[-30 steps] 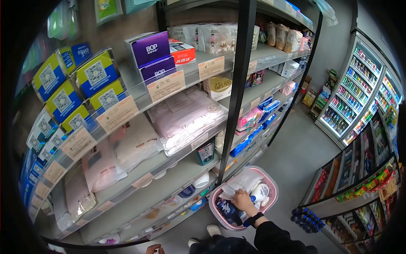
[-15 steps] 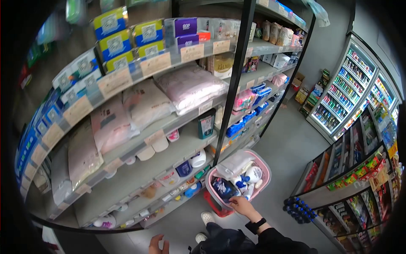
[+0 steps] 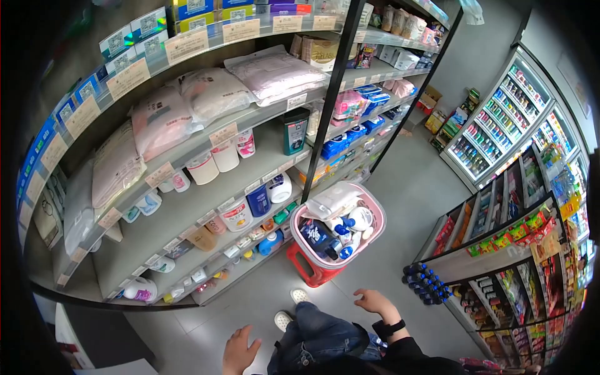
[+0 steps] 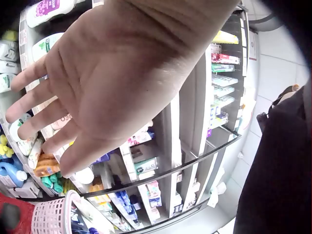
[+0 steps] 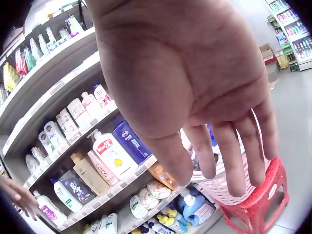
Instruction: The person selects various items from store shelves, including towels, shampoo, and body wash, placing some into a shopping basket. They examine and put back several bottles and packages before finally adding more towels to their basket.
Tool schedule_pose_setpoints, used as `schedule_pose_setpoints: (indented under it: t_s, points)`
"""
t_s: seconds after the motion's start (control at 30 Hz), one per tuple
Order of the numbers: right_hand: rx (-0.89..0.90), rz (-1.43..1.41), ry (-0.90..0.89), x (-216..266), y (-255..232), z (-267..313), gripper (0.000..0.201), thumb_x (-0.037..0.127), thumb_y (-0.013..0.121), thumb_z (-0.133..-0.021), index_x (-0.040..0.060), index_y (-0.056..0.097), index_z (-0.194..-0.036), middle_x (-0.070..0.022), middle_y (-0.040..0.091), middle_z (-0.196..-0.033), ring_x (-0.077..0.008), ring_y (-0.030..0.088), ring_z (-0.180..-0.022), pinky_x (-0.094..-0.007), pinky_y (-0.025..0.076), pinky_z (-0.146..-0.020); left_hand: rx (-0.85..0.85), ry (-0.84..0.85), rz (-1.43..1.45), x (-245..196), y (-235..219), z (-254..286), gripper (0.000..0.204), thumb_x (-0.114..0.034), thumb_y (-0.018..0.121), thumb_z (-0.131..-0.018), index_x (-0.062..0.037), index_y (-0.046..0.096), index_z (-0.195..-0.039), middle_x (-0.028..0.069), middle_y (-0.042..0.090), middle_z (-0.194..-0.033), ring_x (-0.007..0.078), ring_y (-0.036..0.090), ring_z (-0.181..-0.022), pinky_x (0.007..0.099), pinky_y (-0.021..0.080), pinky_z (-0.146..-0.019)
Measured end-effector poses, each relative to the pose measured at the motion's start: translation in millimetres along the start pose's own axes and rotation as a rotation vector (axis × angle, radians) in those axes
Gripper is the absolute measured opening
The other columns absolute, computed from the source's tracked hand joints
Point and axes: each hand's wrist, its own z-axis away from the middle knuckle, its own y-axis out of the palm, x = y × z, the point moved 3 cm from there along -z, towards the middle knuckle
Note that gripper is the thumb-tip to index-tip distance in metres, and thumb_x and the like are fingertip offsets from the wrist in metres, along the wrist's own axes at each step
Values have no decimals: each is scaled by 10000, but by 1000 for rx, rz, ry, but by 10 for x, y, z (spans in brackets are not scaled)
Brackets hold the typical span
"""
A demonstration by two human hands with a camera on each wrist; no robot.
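Observation:
Both hands are free of objects. In the head view the left hand (image 3: 240, 350) is low at the centre left, fingers spread, and the right hand (image 3: 376, 304) hangs to the right below the basket. The pink basket (image 3: 380, 220) rests on a red stool (image 3: 302, 267) beside the shelf. Inside it lie a dark blue pack (image 3: 316, 235), a white plastic pack (image 3: 332, 199) and white bottles with blue caps. The left wrist view shows the left palm (image 4: 112, 73) with straight fingers. In the right wrist view the right palm (image 5: 195, 73) has fingers relaxed, the basket behind them.
Shelves (image 3: 206, 181) of bottles and bagged goods curve along the left. On the right are a snack shelf (image 3: 500, 250) with dark blue-capped bottles (image 3: 426, 284) at its corner, and glass drinks fridges (image 3: 500, 119) behind. Grey floor lies between them.
The right hand has left the basket and moved down and right, holding nothing. The left hand has come further into view. The head view has shifted, showing more of the lower shelves and the stool.

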Motion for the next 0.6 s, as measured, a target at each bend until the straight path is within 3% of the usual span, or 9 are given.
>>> schedule_pose_setpoints:
  t_s: [0.07,0.13,0.27,0.33,0.43,0.53,0.6]
  points:
    - [-68,2,-43,-81,-18,13,362,251,655,-808,98,612,-1133,-173,681,-883,-328,655,-829,-392,507,-751,-22,22,-20,-130,-19,-69,462,-242,654,-809,-12,537,-1192,217,594,-1130,379,568,-1050,415,456,-884]
    - [-64,-17,-49,-99,-53,7,360,249,649,-811,101,612,-1136,-172,681,-883,-330,654,-831,-393,506,-756,-63,74,1,-281,-26,-126,485,-299,621,-834,-15,514,-1212,214,590,-1136,393,553,-1047,447,435,-890]
    - [-62,-94,-77,-174,-191,-45,360,248,640,-816,102,608,-1143,-170,679,-879,-328,651,-834,-391,503,-762,-100,117,-17,-487,128,-238,468,-282,627,-834,-27,523,-1212,208,596,-1128,388,559,-1043,448,445,-879]
    - [-69,-124,-88,-298,-312,-56,362,248,639,-817,102,607,-1146,-169,678,-875,-325,651,-833,-390,502,-761,-55,118,8,-588,297,-321,439,-218,657,-831,-3,538,-1194,220,594,-1146,343,586,-1050,382,471,-878]
    - [-73,-170,-80,-659,-563,-56,360,242,639,-817,98,606,-1145,-168,675,-867,-322,650,-827,-386,501,-758,26,91,83,-716,660,-558,429,-218,673,-827,-14,548,-1183,205,610,-1125,308,608,-1013,365,490,-837]
    - [-104,-186,-47,-1243,-855,-87,355,233,643,-813,90,609,-1136,-170,674,-861,-321,651,-821,-382,503,-750,76,59,141,-715,1172,-940,455,-276,664,-820,7,551,-1158,207,626,-1062,336,610,-963,395,486,-812]
    - [-127,-188,-25,-1639,-1081,-127,353,229,646,-810,85,611,-1130,-170,674,-858,-320,651,-821,-381,504,-746,38,6,163,-691,1533,-1268,459,-272,669,-813,11,551,-1154,206,630,-1040,324,618,-937,385,489,-797]
